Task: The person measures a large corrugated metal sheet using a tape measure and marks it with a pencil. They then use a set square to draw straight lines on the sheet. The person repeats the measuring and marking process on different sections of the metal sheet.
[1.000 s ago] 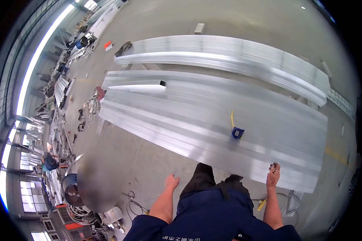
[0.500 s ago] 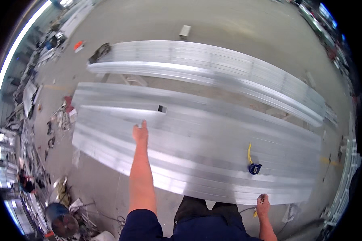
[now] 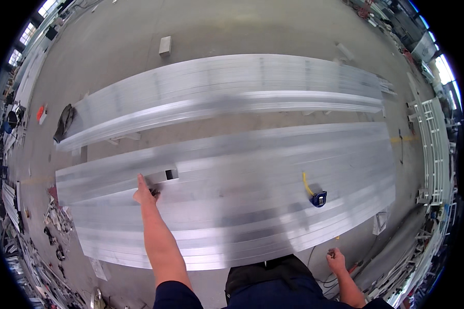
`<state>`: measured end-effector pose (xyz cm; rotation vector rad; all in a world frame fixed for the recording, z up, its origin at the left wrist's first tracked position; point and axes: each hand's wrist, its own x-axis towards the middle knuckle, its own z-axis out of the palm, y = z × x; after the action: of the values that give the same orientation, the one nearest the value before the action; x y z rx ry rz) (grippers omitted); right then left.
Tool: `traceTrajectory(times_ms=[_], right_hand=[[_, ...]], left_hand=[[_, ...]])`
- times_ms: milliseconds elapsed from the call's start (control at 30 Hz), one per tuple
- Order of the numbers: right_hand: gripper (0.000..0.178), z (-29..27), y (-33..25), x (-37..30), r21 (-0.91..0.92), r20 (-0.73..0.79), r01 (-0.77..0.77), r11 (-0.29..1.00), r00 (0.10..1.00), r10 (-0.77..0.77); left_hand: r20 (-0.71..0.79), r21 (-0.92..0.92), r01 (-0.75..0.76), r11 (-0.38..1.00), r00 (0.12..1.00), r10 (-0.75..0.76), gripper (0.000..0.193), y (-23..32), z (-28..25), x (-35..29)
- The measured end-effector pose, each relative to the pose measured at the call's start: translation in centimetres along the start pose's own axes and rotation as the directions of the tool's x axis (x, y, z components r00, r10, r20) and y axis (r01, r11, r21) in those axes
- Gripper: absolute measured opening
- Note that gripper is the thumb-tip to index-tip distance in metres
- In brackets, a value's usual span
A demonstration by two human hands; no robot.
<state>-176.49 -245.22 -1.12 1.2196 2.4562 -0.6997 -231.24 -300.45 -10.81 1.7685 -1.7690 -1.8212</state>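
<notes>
My left hand is at the near side of a silver square tube, close to its open dark end. One digit stretches over the tube while the others curl in shadow against it; the hand appears to grip it. The tube lies on a wide layer of long aluminium profiles. Off the near edge of that layer, at the right, my right hand is curled closed; what is inside its fingers is hidden. A blue tape measure rests on the profiles, its short yellow blade sticking out.
Beyond a narrow gap lies a second long stack of aluminium profiles, with a dark cloth-like bundle at its left end. A pale block stands on the floor farther back. White frames are at the right; scrap pieces litter the left floor.
The view has turned, shifting the scene. My left hand has come from beside the square tube onto it. My right hand has moved from the profiles' near edge to just off it.
</notes>
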Motion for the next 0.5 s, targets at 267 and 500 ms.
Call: traceTrajectory(times_ms=[267, 500], right_hand=[[0.025, 3.2, -1.9, -0.5, 0.141, 0.048, 0.0, 0.99, 0.999, -0.007], [0.024, 2.4, -2.5, -1.6, -0.026, 0.068, 0.016, 1.0, 0.998, -0.014]], left_hand=[[0.295, -0.442, -0.092, 0.892, 0.924, 0.242, 0.023, -1.3, -2.7, 3.0], [0.513, -0.533, -0.125, 0.837, 0.739, 0.437, 0.048, -5.4, -1.9, -10.3]])
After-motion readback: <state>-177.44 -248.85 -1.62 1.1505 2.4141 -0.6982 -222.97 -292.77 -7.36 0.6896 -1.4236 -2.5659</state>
